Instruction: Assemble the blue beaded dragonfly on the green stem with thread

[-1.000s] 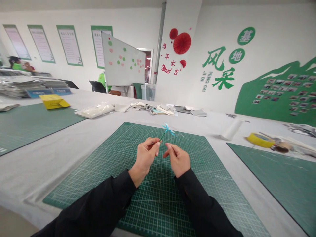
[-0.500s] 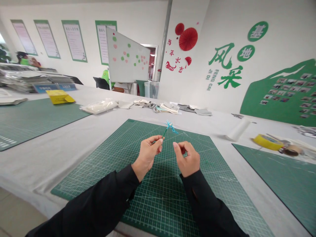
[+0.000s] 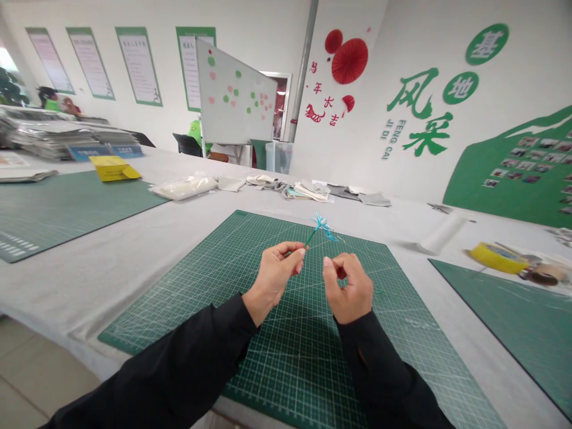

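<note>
Between the thumb and fingers of my left hand point(image 3: 279, 271) is the green stem of a small blue craft flower point(image 3: 324, 225). Its light blue, ribbon-like petals point up and away from me, tilted to the right. My right hand point(image 3: 348, 286) hovers just right of the stem, apart from the flower. Its fingers are curled in towards the thumb, and whatever they may pinch is too small to make out. Below both hands lies a green cutting mat point(image 3: 295, 351) with a white grid.
Left of the mat are another cutting mat point(image 3: 80, 205), a yellow card box point(image 3: 114, 169) and stacked packets point(image 3: 53, 136). A plastic bag point(image 3: 185, 186) and cloth pieces point(image 3: 308, 190) line the far side. Yellow tape point(image 3: 498, 258) and a white roll point(image 3: 442, 234) lie right.
The camera view has shifted slightly, so the hands and flower appear a little further right. Both hands keep nearly the same pose, with the left still holding the stem.
</note>
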{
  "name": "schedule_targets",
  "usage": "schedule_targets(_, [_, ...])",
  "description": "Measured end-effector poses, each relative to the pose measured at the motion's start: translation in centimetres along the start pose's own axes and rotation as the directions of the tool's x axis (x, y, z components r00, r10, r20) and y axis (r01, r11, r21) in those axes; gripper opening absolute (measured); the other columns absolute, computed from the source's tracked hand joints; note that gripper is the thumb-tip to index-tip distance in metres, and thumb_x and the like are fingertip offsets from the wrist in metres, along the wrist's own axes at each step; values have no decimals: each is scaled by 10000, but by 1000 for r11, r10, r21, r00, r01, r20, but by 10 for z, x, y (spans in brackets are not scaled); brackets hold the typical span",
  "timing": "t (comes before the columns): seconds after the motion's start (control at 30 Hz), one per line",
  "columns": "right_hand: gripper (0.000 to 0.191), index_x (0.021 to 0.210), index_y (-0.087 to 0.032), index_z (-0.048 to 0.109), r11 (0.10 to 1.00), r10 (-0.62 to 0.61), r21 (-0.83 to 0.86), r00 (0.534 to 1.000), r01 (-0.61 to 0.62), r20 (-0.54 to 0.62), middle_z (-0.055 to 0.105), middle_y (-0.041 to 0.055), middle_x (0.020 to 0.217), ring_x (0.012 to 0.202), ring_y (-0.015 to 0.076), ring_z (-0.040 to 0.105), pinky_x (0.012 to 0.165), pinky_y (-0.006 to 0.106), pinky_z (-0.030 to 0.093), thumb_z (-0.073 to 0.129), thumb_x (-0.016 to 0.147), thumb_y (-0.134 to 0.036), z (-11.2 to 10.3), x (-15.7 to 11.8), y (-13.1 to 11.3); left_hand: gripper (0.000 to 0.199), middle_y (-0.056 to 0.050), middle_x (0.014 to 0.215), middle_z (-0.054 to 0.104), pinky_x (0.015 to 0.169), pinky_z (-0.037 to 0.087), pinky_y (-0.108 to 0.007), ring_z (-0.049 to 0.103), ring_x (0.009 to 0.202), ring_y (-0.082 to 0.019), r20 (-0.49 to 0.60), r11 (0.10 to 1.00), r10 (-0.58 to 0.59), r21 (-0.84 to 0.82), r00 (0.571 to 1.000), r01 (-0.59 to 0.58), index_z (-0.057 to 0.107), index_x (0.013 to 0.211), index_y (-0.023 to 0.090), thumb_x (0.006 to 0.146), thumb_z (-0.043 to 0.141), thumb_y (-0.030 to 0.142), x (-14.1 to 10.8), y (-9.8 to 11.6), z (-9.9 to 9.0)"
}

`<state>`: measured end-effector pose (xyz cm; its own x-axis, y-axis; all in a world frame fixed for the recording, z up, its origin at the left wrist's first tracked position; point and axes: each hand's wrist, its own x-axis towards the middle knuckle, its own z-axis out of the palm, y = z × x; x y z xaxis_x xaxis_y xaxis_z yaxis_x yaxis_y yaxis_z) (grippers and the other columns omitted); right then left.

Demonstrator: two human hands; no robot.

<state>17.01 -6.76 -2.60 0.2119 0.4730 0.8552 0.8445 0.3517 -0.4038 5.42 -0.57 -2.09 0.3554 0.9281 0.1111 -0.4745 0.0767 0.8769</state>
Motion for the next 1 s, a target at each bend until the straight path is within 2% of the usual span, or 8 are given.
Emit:
schedule_targets(0.27, [264, 602, -211, 410, 997, -64, -51, 998, 65, 26, 416, -36, 545, 561, 121, 389, 564, 265, 339, 527, 836, -174, -2, 2, 1, 173, 44, 489, 489, 481, 303, -183, 398, 448, -39, -14, 1000, 17, 12, 1000, -17, 624, 768, 107, 664, 699, 224, 0, 0, 0])
schedule_targets(0.47, [250, 611, -208, 422, 956, -258, -143, 966, 257, 11, 419, -25, 538, 568, 133, 367, 568, 282, 321, 541, 819, -134, -16, 12, 9, 164, 34, 478, 500, 425, 254, -175, 388, 418, -36, -40, 1000, -6, 28, 999, 8, 629, 756, 97, 666, 690, 219, 5, 0, -5])
schedule_targets(0.7, [302, 586, -216, 384, 892, -402, -188, 912, 411, 84, 384, -29, 524, 569, 136, 332, 567, 293, 301, 569, 793, -98, -23, 18, 14, 141, 43, 428, 483, 396, 249, -177, 391, 383, -46, -52, 980, 24, 201, 998, -13, 639, 755, 92, 684, 651, 213, 6, -4, -4])
schedule_targets(0.83, [370, 564, -215, 311, 903, -393, -121, 907, 411, 151, 334, -43, 506, 537, 121, 309, 526, 282, 273, 573, 789, -85, -25, 19, 14, 105, 54, 422, 474, 422, 297, -184, 399, 391, -49, -59, 954, 83, 293, 995, -63, 642, 731, 100, 682, 641, 193, 4, -4, -3])
schedule_targets(1.0, [364, 553, -207, 324, 952, -273, -55, 920, 300, 280, 323, -50, 513, 515, 102, 332, 514, 262, 291, 579, 808, -158, -32, 20, 16, 82, 66, 409, 445, 430, 306, -190, 382, 386, -48, -72, 941, 76, 335, 994, -48, 642, 725, 98, 689, 621, 168, 3, -3, -3])
